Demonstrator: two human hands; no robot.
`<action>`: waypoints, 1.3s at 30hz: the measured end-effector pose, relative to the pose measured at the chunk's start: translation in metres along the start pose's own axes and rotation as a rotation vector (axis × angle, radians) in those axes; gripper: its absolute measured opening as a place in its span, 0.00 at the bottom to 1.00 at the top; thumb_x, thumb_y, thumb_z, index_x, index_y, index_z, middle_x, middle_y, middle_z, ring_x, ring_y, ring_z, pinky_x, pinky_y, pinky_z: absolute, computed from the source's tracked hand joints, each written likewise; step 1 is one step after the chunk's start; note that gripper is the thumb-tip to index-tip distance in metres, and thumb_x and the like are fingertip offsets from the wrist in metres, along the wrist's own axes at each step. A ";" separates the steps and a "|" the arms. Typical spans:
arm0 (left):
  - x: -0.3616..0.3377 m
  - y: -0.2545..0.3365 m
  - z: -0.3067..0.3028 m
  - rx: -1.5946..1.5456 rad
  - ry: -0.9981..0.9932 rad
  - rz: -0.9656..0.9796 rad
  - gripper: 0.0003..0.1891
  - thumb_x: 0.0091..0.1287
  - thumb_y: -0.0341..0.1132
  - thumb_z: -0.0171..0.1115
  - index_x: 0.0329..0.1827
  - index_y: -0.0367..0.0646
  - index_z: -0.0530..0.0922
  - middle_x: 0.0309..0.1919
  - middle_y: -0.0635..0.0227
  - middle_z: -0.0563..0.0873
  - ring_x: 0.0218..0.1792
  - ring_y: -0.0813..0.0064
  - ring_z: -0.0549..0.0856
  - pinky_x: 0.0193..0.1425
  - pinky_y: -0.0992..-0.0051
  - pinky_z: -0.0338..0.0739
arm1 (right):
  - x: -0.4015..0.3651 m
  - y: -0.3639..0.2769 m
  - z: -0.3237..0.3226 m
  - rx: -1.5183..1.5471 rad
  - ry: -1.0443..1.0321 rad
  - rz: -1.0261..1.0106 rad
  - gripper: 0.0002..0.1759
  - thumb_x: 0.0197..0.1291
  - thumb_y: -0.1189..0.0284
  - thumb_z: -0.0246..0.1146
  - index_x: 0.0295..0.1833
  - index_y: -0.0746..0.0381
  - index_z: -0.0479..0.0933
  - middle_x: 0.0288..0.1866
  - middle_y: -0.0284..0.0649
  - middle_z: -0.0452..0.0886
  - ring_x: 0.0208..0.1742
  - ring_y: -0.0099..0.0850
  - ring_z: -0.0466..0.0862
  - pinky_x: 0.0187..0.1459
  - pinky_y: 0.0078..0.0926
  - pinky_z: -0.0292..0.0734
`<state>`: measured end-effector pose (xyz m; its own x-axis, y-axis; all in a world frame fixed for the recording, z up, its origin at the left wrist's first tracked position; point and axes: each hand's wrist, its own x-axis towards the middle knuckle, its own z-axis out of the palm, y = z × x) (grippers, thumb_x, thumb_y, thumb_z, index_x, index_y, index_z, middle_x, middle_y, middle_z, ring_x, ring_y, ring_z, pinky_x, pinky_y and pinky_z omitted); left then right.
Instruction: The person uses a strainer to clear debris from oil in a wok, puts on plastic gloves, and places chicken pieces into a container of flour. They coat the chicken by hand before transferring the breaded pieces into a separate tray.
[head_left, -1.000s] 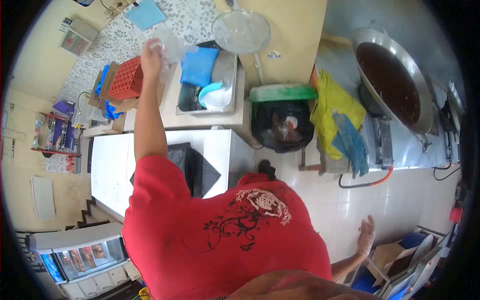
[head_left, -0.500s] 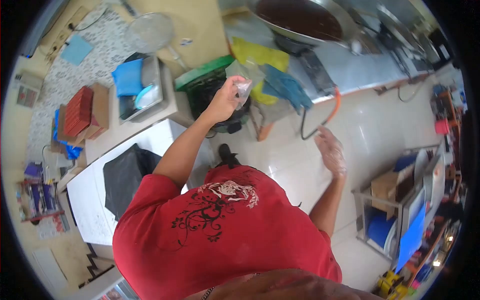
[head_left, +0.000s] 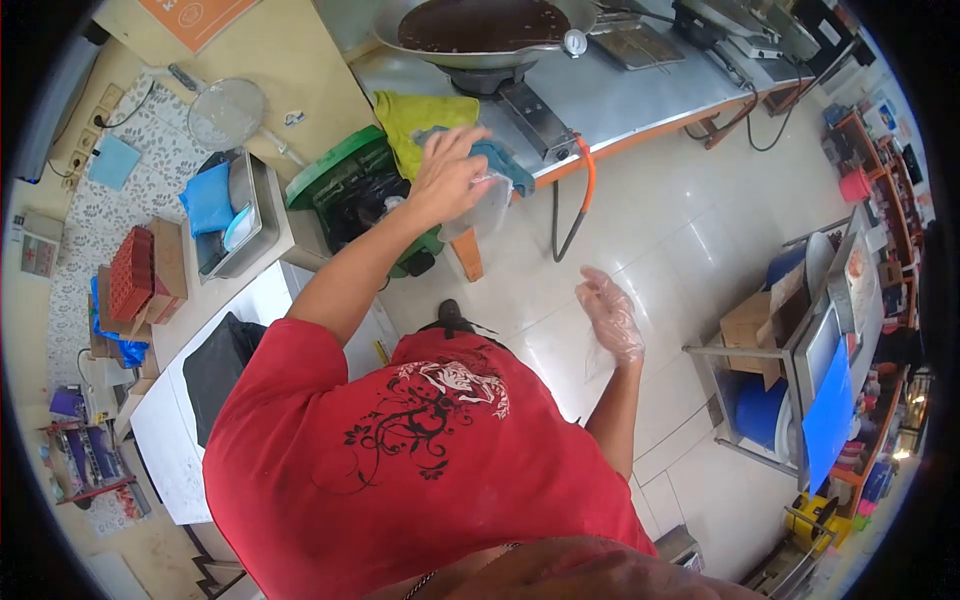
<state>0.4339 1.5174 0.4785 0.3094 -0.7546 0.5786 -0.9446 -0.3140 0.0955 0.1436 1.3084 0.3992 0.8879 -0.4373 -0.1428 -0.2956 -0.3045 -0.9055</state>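
My left hand (head_left: 448, 178), bare, is raised in front of the bin with a clear plastic glove (head_left: 483, 212) hanging from its thumb side. Its upper fingers are stretched out while the glove dangles below. Behind it are a yellow-green cloth (head_left: 412, 118) and a teal cloth (head_left: 508, 168) at the counter's edge. My right hand (head_left: 614, 318) wears a clear plastic glove, wrinkled over the fingers and wrist. Held over the tiled floor, it has loosely bent fingers that are apart, with nothing in them.
A green bin (head_left: 330, 170) with a black liner stands before me. Beyond it, a wide wok (head_left: 450, 62) of dark liquid sits on a burner with an orange hose (head_left: 586, 170). A metal rack (head_left: 710, 350) stands right; a white table (head_left: 170, 400) is left.
My view has shifted, with the counter and wok now lower and farther left. My left hand's fingers have stretched out, the glove hanging beneath. My right hand's fingers have bent more.
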 end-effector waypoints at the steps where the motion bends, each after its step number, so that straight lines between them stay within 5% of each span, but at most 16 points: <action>1: 0.004 -0.001 0.001 -0.108 -0.150 -0.210 0.13 0.64 0.43 0.69 0.33 0.42 0.80 0.51 0.55 0.83 0.55 0.55 0.79 0.60 0.58 0.71 | 0.000 0.005 -0.004 0.014 0.011 0.002 0.24 0.69 0.62 0.64 0.66 0.62 0.76 0.50 0.49 0.84 0.51 0.38 0.84 0.54 0.35 0.78; 3: 0.015 -0.006 0.006 -0.317 -0.428 -0.637 0.15 0.68 0.44 0.67 0.34 0.40 0.80 0.40 0.54 0.86 0.44 0.57 0.84 0.50 0.62 0.77 | 0.001 0.002 -0.011 -0.029 0.023 -0.016 0.23 0.70 0.62 0.63 0.66 0.62 0.76 0.51 0.51 0.84 0.52 0.39 0.84 0.55 0.36 0.77; 5: -0.014 -0.036 0.058 -0.518 -0.194 -0.567 0.22 0.70 0.50 0.65 0.34 0.34 0.81 0.31 0.44 0.85 0.30 0.48 0.82 0.35 0.56 0.75 | 0.005 -0.009 -0.021 -0.141 0.016 -0.082 0.22 0.71 0.63 0.62 0.66 0.62 0.76 0.52 0.53 0.84 0.54 0.40 0.84 0.56 0.37 0.77; 7: -0.031 -0.048 0.082 -0.482 -0.374 -0.648 0.18 0.74 0.48 0.60 0.40 0.40 0.83 0.38 0.57 0.87 0.40 0.67 0.83 0.47 0.60 0.78 | 0.019 0.018 -0.020 -0.268 0.007 -0.086 0.22 0.72 0.66 0.60 0.66 0.65 0.75 0.60 0.56 0.81 0.64 0.46 0.80 0.64 0.41 0.75; 9: -0.104 -0.094 0.218 -0.652 -0.120 -0.652 0.18 0.76 0.44 0.47 0.42 0.36 0.78 0.40 0.44 0.83 0.43 0.58 0.81 0.51 0.54 0.74 | 0.054 0.032 -0.016 -0.202 -0.044 -0.041 0.23 0.70 0.66 0.63 0.66 0.66 0.75 0.62 0.52 0.81 0.63 0.41 0.81 0.64 0.39 0.75; 11: -0.131 -0.090 0.272 -0.497 -0.115 -0.666 0.22 0.77 0.48 0.43 0.40 0.37 0.76 0.36 0.46 0.82 0.42 0.58 0.83 0.48 0.55 0.75 | 0.064 0.034 -0.014 -0.012 -0.058 0.041 0.23 0.68 0.68 0.64 0.65 0.66 0.76 0.54 0.47 0.82 0.54 0.34 0.81 0.59 0.32 0.76; 14: -0.062 -0.036 0.124 -0.803 -0.450 -0.760 0.20 0.77 0.47 0.46 0.42 0.37 0.77 0.34 0.50 0.83 0.40 0.60 0.83 0.46 0.57 0.76 | 0.081 0.036 -0.013 0.154 -0.044 0.113 0.23 0.67 0.69 0.64 0.65 0.67 0.76 0.50 0.42 0.82 0.51 0.30 0.79 0.55 0.29 0.76; 16: -0.074 -0.039 0.171 -0.889 -0.259 -0.610 0.09 0.77 0.39 0.52 0.47 0.43 0.76 0.34 0.65 0.82 0.37 0.71 0.81 0.43 0.66 0.77 | 0.100 0.026 -0.012 0.225 -0.051 0.160 0.23 0.67 0.70 0.64 0.65 0.67 0.76 0.49 0.39 0.81 0.50 0.28 0.79 0.54 0.27 0.76; 19: -0.042 -0.010 0.136 -0.923 -0.268 -0.482 0.09 0.78 0.38 0.51 0.51 0.44 0.74 0.32 0.66 0.80 0.33 0.73 0.80 0.39 0.68 0.76 | 0.124 0.012 -0.012 0.239 -0.068 0.189 0.24 0.67 0.70 0.65 0.65 0.67 0.75 0.47 0.37 0.80 0.48 0.25 0.77 0.52 0.24 0.75; 22: -0.004 0.007 0.109 -1.048 -0.614 -0.502 0.11 0.77 0.39 0.54 0.52 0.41 0.73 0.31 0.64 0.81 0.35 0.70 0.83 0.40 0.65 0.77 | 0.138 0.017 -0.019 0.263 -0.074 0.150 0.24 0.66 0.70 0.64 0.66 0.67 0.74 0.46 0.36 0.79 0.47 0.23 0.77 0.51 0.22 0.75; 27: 0.019 0.045 0.166 -1.223 -0.686 -0.367 0.17 0.70 0.25 0.54 0.61 0.41 0.68 0.33 0.67 0.81 0.33 0.73 0.83 0.37 0.69 0.80 | 0.166 0.066 -0.063 0.133 -0.043 0.003 0.26 0.68 0.66 0.64 0.68 0.65 0.74 0.44 0.34 0.82 0.42 0.22 0.79 0.43 0.23 0.75; 29: 0.042 0.064 0.177 -1.147 -0.881 -0.424 0.16 0.70 0.23 0.54 0.59 0.41 0.67 0.33 0.68 0.81 0.35 0.74 0.83 0.40 0.70 0.81 | 0.151 0.081 -0.101 0.060 0.000 -0.027 0.26 0.69 0.67 0.62 0.69 0.66 0.73 0.45 0.34 0.81 0.43 0.22 0.78 0.46 0.23 0.76; 31: 0.050 0.082 0.215 -1.387 -0.877 -0.445 0.13 0.70 0.23 0.55 0.56 0.41 0.69 0.33 0.66 0.83 0.34 0.75 0.85 0.39 0.70 0.81 | 0.137 0.063 -0.142 0.098 0.012 0.049 0.25 0.69 0.67 0.63 0.68 0.66 0.74 0.46 0.35 0.81 0.47 0.24 0.78 0.52 0.24 0.75; 37: 0.168 0.207 0.230 -1.041 -0.964 -0.273 0.07 0.68 0.30 0.66 0.38 0.37 0.76 0.26 0.63 0.86 0.29 0.73 0.87 0.35 0.70 0.80 | 0.086 0.134 -0.264 0.331 0.173 0.111 0.24 0.68 0.66 0.65 0.66 0.65 0.76 0.48 0.33 0.80 0.51 0.24 0.78 0.57 0.24 0.73; 39: 0.183 0.236 0.262 -0.885 -0.754 -0.112 0.09 0.67 0.33 0.67 0.38 0.38 0.77 0.26 0.61 0.86 0.27 0.70 0.86 0.34 0.68 0.79 | 0.064 0.155 -0.298 0.321 0.241 0.146 0.24 0.69 0.67 0.64 0.67 0.65 0.76 0.49 0.33 0.80 0.50 0.23 0.77 0.57 0.23 0.73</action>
<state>0.2959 1.1536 0.3947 0.1010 -0.9926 -0.0680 -0.5625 -0.1134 0.8190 0.0494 0.9809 0.3693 0.7261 -0.6529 -0.2155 -0.2536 0.0370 -0.9666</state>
